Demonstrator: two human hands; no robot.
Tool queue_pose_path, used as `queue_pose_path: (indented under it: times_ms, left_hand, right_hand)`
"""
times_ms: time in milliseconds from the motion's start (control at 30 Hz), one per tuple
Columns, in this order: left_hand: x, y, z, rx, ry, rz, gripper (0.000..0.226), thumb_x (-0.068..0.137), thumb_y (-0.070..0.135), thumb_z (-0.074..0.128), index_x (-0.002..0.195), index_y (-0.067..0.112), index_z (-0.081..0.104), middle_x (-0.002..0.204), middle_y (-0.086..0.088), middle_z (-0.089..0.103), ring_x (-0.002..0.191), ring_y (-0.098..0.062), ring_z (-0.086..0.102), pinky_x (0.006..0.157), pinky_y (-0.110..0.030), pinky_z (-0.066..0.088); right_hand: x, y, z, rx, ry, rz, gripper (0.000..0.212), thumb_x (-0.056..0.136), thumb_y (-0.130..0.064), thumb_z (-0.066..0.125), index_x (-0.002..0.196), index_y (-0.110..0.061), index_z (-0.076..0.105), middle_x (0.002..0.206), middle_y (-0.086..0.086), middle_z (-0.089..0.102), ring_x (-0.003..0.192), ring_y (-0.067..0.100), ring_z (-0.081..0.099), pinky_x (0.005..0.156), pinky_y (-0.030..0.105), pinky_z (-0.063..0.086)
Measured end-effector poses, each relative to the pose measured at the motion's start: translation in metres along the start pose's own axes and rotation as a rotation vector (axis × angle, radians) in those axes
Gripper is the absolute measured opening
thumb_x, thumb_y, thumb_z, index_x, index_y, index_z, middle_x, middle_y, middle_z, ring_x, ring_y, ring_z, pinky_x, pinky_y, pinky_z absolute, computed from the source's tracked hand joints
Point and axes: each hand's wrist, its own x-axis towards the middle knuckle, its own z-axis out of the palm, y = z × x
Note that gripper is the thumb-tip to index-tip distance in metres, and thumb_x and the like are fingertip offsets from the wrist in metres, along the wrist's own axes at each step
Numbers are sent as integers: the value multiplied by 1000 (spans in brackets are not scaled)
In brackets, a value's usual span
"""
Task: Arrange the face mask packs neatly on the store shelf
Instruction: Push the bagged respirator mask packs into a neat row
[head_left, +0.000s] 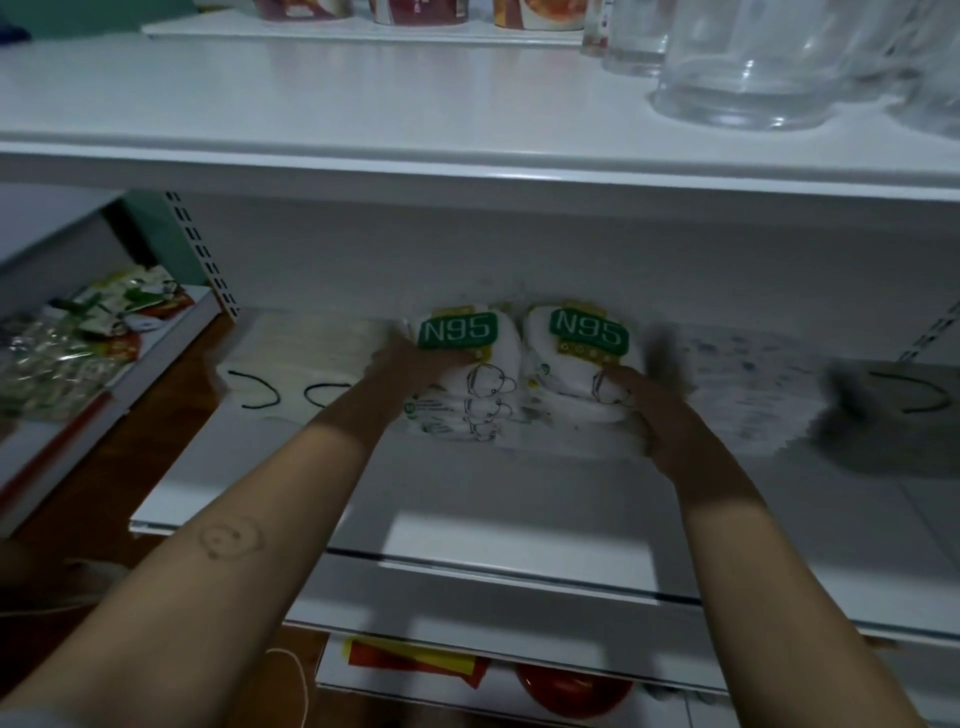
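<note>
**A:** Head view first: where do we find the mask packs?

**B:** We see two piles side by side at the back middle of the white metal middle shelf (519, 509). They are the left stack of white plastic face mask packs (467, 395) and the right stack of white plastic face mask packs (566, 379). Each has a green N95 label on top, and their sides touch.

**A:** And our hands?

**B:** Our right hand (654, 415) grasps the right stack at its near right corner, with the thumb (621, 378) laid on top. Our left hand (410, 358) lies against the left stack's left side, just below the label. It is blurred, so we cannot tell whether its fingers curl round the packs.

**A:** What else do we see on that shelf?

**B:** Toward the shelf's left end lies a flat pile of white masks with black ear loops (296, 358). Toward its right end we see a pale speckled pack (748, 384), then a dark grey pack (893, 421).

**A:** And around the shelf?

**B:** Above it, clear glass jugs (753, 62) stand on the upper board. Left of it, green and red snack packets (88, 332) lie on a neighbouring rack. Below it we see red and yellow packages (415, 660).
</note>
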Motion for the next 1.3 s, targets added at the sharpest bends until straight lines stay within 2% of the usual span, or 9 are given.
queue_pose_path:
  times_ms: [200,300,467,600,700,800,933,1100,1300]
  left_hand:
    - [6,-6,3,-265,-193,-113,73,54,41,93,115,11,66,98,-10,75,88,-26,73,85,-42,59]
    - [8,-6,-1,-293,-331,-173,29,81,29,78,104,13,70,91,-9,77,73,-22,75,58,-32,60]
    - [20,-9,-3,-365,-416,-217,32,83,27,76,110,11,69,101,-13,75,81,-26,75,60,-35,60]
    - [29,-11,1,-373,-401,-197,40,77,26,81,112,10,69,106,-14,74,98,-31,71,84,-43,59]
    - [33,-17,6,-395,-385,-179,49,67,27,86,110,10,71,104,-12,75,98,-29,71,93,-43,54]
    - [34,-28,9,-406,-357,-161,64,56,29,92,114,12,70,106,-9,75,101,-26,70,96,-40,53]
    - [34,-51,14,-499,-272,-74,80,53,24,95,124,9,62,110,-9,73,90,-23,72,69,-31,60]
    - [3,-84,11,-511,-306,185,81,50,11,93,124,6,62,118,-9,71,108,-23,68,86,-37,57]
    - [-14,-108,5,-322,-225,298,58,59,-4,84,111,9,64,102,-3,74,92,-11,71,81,-28,59]
  right_hand:
    - [9,6,-6,93,-53,17,38,83,-33,69,116,-15,68,108,8,72,101,27,66,90,42,53]
    - [11,2,-6,89,-97,25,32,87,-30,64,112,-11,68,102,10,72,88,26,67,83,38,53]
    - [15,-1,-9,83,-144,64,53,72,-33,73,120,-11,65,112,14,70,103,31,64,91,42,52]
    - [16,-6,-5,26,-120,76,17,91,-25,58,93,-11,68,75,5,73,67,17,68,58,25,56]
    - [14,-6,1,-24,-72,23,21,91,-13,50,73,-10,60,53,0,61,42,7,59,41,14,43]
    - [6,1,2,-18,-83,2,9,69,-18,60,73,-11,62,61,3,61,49,12,59,48,18,45]
    - [-7,15,-3,-2,-114,-1,20,63,-21,60,78,-11,65,62,3,64,52,16,59,48,21,45]
    - [-20,42,-20,24,-191,-158,47,67,6,62,111,-11,63,95,5,74,95,27,68,83,37,55]
    - [-34,57,-30,-262,-153,-244,53,68,23,70,98,-19,55,75,-5,73,69,6,69,60,19,53]
